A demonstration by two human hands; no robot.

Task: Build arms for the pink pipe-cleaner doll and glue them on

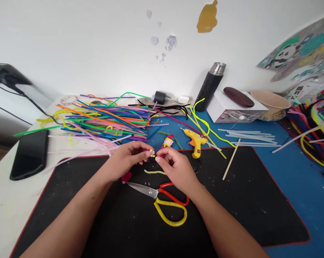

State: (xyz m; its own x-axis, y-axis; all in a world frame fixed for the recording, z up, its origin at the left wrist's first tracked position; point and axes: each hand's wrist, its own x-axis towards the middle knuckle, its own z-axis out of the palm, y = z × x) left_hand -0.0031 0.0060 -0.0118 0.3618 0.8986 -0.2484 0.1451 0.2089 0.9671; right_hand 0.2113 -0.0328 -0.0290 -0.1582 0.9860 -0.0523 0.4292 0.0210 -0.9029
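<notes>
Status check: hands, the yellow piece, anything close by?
Left hand and right hand pinch a small yellow pipe-cleaner piece between fingertips. Scissors lie just under the right hand. Glue gun sits apart.

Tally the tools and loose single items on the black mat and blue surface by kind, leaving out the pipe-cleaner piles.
Scissors: 1
Glue gun: 1
Wooden stick: 1
Flask: 1
Phone: 1
Bowl: 1
Total: 6
The left hand and right hand pinch a small yellow piece between them.
</notes>
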